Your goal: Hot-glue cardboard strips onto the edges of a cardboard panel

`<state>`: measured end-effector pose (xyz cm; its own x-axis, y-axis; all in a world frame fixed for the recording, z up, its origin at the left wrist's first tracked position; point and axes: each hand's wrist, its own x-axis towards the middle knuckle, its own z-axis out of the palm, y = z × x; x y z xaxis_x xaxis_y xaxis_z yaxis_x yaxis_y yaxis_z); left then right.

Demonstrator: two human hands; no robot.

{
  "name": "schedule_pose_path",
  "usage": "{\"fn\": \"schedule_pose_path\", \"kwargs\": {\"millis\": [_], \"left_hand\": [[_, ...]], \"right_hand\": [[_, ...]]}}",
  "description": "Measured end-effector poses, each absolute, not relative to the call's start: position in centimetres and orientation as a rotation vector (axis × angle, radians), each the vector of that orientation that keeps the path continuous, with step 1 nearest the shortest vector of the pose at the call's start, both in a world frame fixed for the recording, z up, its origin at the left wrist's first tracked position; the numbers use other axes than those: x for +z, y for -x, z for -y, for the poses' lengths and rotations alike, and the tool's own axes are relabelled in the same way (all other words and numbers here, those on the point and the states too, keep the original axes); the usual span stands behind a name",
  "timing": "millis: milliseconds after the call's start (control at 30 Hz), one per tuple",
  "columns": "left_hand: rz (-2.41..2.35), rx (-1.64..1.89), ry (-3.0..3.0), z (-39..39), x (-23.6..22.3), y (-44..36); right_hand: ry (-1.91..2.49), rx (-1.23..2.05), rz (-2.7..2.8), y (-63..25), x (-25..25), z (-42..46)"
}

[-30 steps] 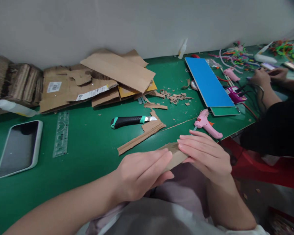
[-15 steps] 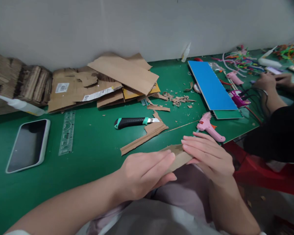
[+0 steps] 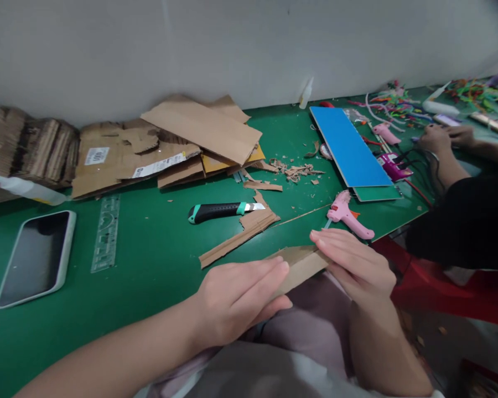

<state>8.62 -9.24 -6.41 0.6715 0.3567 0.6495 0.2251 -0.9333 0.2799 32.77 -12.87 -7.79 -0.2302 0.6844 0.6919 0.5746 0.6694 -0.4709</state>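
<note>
Between my two hands is a folded piece of brown cardboard (image 3: 305, 269), held near the table's front edge above my lap. My left hand (image 3: 243, 298) is closed around its left end, fingers on top and thumb below. At the other end my right hand (image 3: 357, 262) grips it, with the fingers laid over the top; its thumb is hidden. Just beyond lie a torn cardboard strip (image 3: 232, 243) and a black and green utility knife (image 3: 219, 211) with its blade out. A pink glue gun (image 3: 348, 215) rests close to my right fingertips.
Cardboard sheets (image 3: 207, 130) are piled along the wall, with scraps (image 3: 296, 170) beside them. Left are a phone (image 3: 37, 257), a clear stencil ruler (image 3: 107, 232) and a glue bottle (image 3: 31, 189). A blue board (image 3: 351, 146) lies right, near another person's hands (image 3: 437, 138).
My right hand has slid slightly toward the right end of the cardboard, baring more of it. My left hand keeps its grip. The whole view has shifted a little.
</note>
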Motion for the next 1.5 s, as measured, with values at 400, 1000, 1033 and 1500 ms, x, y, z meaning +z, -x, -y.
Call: {"fn": "schedule_pose_path", "kwargs": {"millis": [400, 1000, 1033, 1500], "left_hand": [[-0.469, 1.094, -2.695, 9.2, -6.5, -8.6], [-1.146, 1.153, -2.160, 7.5, -5.3, -5.0], [-1.205, 1.129, -2.088, 7.6, -5.4, -4.1], [-1.745, 0.621, -1.695, 11.0, -9.2, 8.7]], "right_hand": [[1.054, 0.132, 1.851, -31.9, -7.9, 13.2], [1.467, 1.116, 1.445, -27.6, -3.3, 6.7], [1.474, 1.175, 1.496, -26.8, -3.0, 6.0], [1.247, 1.406, 2.254, -9.8, -9.0, 1.2]]}}
